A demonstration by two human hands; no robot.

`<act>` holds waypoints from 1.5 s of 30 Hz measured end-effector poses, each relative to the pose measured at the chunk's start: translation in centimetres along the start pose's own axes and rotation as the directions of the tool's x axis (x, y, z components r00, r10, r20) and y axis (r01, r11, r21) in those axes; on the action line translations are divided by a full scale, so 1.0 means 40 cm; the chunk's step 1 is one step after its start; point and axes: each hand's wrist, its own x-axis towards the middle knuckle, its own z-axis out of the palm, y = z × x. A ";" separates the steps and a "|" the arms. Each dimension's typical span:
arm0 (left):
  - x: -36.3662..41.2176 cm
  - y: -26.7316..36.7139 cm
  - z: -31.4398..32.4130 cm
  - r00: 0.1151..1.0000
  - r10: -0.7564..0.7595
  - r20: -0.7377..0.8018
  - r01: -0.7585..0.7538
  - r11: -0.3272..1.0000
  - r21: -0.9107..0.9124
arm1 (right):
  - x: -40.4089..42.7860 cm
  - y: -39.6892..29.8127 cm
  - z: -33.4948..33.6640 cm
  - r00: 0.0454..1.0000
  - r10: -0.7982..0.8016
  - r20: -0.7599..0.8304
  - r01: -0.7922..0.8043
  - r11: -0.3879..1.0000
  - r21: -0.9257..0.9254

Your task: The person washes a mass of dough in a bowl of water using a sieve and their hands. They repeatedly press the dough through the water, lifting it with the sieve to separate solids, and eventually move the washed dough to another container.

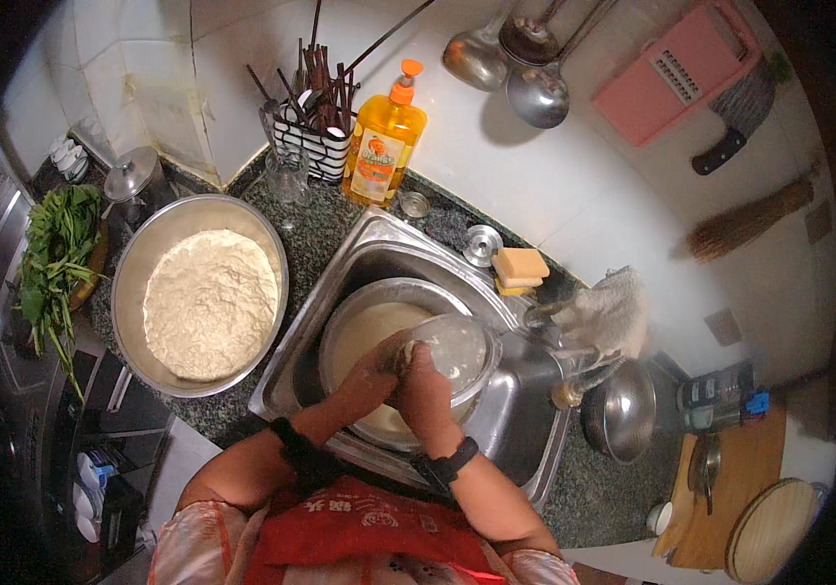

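Observation:
Both my hands come together over the metal basin (343, 298) in the sink. The basin contains cloudy, pale liquid (374, 329). A smaller round bowl (465, 340), tilted and dotted with wet pale bits, overlaps the basin's right side. At that bowl's left edge, my left hand (374, 369) meets my right hand (424, 387), fingers curled against one another. Overlapping fingers hide whether either hand grips the bowl. Left of the sink stands a large steel bowl (124, 303) with a mass of pale, lumpy dough (211, 307).
The steel sink (531, 398) has a faucet (572, 391) at its right, near a draped cloth (608, 311). Sponges (520, 267) and an orange soap bottle (383, 146) line the back. Leafy greens (59, 256) lie far left; a metal bowl (619, 413) and cutting boards (743, 482) stand right.

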 end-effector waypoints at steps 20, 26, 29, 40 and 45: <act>-0.004 0.022 -0.027 0.967 -0.249 -0.047 0.243 0.964 -0.107 | 0.032 0.024 -0.072 0.986 -0.150 0.077 0.144 0.986 0.085; -0.004 -0.017 -0.021 0.994 0.067 0.084 -0.057 0.992 -0.116 | 0.030 0.037 -0.020 0.991 -0.125 0.042 0.116 0.977 0.177; -0.004 -0.050 -0.038 0.997 0.041 0.063 -0.035 0.995 -0.093 | 0.049 0.064 -0.022 0.969 -0.212 0.123 0.176 0.952 0.250; -0.028 0.042 -0.041 0.991 -0.128 -0.048 0.124 0.989 -0.085 | 0.022 0.008 -0.042 0.983 -0.098 -0.154 0.108 0.993 0.052; -0.024 -0.004 -0.053 0.997 0.024 -0.068 -0.032 0.993 -0.112 | 0.038 0.023 0.006 0.977 -0.133 -0.167 0.159 0.976 0.149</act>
